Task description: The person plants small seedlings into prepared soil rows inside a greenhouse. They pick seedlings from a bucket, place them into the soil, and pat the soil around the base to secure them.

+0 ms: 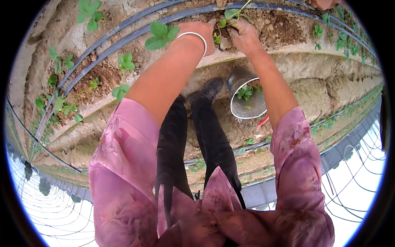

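Both hands reach over a raised soil bed at the top of the view. A young strawberry plant (232,14), with thin runners and small leaves, stands between them. My right hand (246,37), soil on its fingers, has thumb and forefinger bent around the base of the plant's stems. My left hand (202,32) is on the plant's other side, back of the hand up; its fingers are mostly hidden, so its grip is unclear. A white bangle (203,41) circles my left wrist. Loose soil (273,26) lies broken up just right of the plant.
Dark drip hoses (197,10) run along the bed past several strawberry plants (159,35). In the furrow, beside my shoe (213,88), a metal bucket (243,77) lies tilted with leafy seedlings (247,91) inside. Part of another person's hand (324,3) shows at top right.
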